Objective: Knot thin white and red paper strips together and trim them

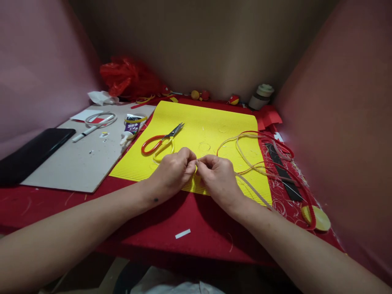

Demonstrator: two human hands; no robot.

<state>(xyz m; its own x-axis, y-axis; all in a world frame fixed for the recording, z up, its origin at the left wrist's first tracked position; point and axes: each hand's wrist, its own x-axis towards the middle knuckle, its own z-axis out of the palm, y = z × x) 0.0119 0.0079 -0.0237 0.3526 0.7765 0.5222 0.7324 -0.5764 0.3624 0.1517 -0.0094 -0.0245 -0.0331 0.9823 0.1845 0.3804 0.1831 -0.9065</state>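
Note:
My left hand and my right hand meet fingertip to fingertip over the front of a yellow ribbed sheet. Both are closed in a pinch. Whatever lies between the fingers is too small and too covered to name. Just beyond my left hand rest scissors with one red and one yellow handle, blades pointing away. To the right of my right hand, red and pale cords loop across the sheet and off its right edge.
At left, a grey board carries a white pen, a glue tube and a black case. A red plastic bag, small round figures and a jar line the back. A yellow disc lies right.

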